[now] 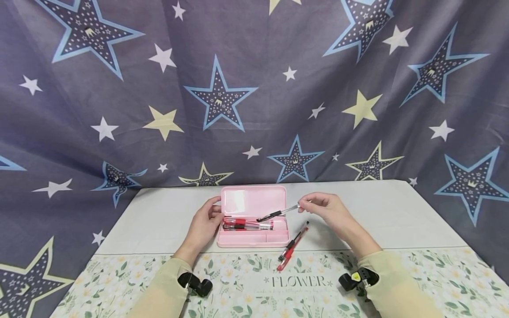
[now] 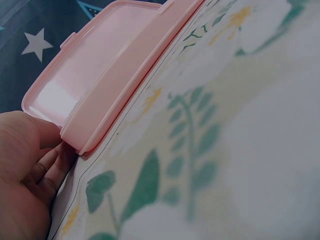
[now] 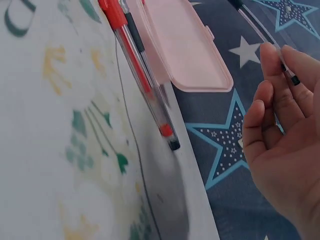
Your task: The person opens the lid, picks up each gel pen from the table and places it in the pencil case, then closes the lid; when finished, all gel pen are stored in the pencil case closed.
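Note:
A pink pencil case [image 1: 242, 238] lies with its lid raised, several red and black pens [image 1: 240, 224] in its rear compartment. At its left end my left hand [image 1: 204, 225] grips the corner near the hinge, thumb against the edge; the left wrist view shows the other fingers tucked low beside the case. My right hand [image 1: 328, 214] pinches the rear end of a black gel pen [image 1: 274, 215] between thumb and index finger. The pen slants over the case's right part, capped end lower and leftward. In the right wrist view, the remaining fingers are loosely curled.
Right of the case, a red pen [image 1: 287, 258] and a black pen [image 1: 293, 243] lie side by side on the table. A floral mat [image 1: 131, 282] covers the table's near part. Behind the table hangs a star-patterned curtain [image 1: 254, 145].

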Action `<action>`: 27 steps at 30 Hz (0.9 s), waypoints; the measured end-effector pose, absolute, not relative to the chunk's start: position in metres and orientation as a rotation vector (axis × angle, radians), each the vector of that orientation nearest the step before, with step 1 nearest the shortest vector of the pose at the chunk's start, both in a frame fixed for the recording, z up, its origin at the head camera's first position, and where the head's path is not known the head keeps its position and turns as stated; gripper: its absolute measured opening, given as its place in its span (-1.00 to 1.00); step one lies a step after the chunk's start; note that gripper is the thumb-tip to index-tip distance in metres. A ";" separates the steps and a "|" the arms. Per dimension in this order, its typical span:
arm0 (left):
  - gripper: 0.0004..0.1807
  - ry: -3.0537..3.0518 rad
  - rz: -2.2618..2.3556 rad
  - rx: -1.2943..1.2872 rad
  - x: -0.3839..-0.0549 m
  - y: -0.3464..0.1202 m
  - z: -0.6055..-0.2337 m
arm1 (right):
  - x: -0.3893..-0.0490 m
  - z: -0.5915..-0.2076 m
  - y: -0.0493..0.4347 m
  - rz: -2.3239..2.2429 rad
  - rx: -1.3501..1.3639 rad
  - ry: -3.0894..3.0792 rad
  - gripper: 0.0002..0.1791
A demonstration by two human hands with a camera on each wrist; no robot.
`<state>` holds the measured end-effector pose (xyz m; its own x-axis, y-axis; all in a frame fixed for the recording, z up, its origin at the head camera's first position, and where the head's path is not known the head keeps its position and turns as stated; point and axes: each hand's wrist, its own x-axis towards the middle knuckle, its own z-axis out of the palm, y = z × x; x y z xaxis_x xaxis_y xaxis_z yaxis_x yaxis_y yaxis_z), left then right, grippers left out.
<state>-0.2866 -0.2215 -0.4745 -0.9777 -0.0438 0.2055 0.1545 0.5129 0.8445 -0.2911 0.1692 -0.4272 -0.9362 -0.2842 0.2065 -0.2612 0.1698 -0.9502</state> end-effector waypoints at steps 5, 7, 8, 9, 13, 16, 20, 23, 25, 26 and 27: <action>-0.38 -2.564 -1.444 -0.092 -0.286 -0.221 -0.475 | -0.289 -0.427 0.161 -1.880 -0.587 2.396 -0.71; -0.38 -2.565 -1.443 -0.092 -0.286 -0.221 -0.476 | -0.288 -0.426 0.157 -1.863 -0.599 2.400 -0.71; -0.39 -2.565 -1.444 -0.093 -0.286 -0.221 -0.476 | -0.288 -0.426 0.154 -1.855 -0.605 2.400 -0.71; -0.39 -2.564 -1.446 -0.095 -0.286 -0.222 -0.475 | -0.287 -0.426 0.152 -1.852 -0.609 2.396 -0.70; -0.39 -2.557 -1.461 -0.093 -0.286 -0.222 -0.475 | -0.288 -0.425 0.140 -1.817 -0.623 2.391 -0.69; -0.39 -2.555 -1.460 -0.094 -0.286 -0.222 -0.474 | -0.289 -0.425 0.131 -1.799 -0.626 2.377 -0.68; -0.38 -2.556 -1.459 -0.091 -0.286 -0.222 -0.473 | -0.289 -0.426 0.120 -1.773 -0.641 2.353 -0.69; -0.38 -2.552 -1.470 -0.086 -0.286 -0.221 -0.474 | -0.289 -0.426 0.112 -1.734 -0.668 2.351 -0.71; -0.38 -2.549 -1.470 -0.091 -0.286 -0.222 -0.474 | -0.289 -0.427 0.107 -1.698 -0.694 2.364 -0.71; -0.38 -2.546 -1.472 -0.092 -0.287 -0.222 -0.475 | -0.290 -0.428 0.105 -1.682 -0.700 2.369 -0.71; -0.38 -2.544 -1.472 -0.093 -0.287 -0.222 -0.475 | -0.290 -0.428 0.103 -1.669 -0.716 2.373 -0.71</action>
<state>-0.2867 -0.2219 -0.4750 -0.9780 -0.0454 0.2038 0.1541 0.5020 0.8511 -0.2898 0.1034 -0.4285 -0.8741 -0.4637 0.1446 -0.2928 0.2654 -0.9186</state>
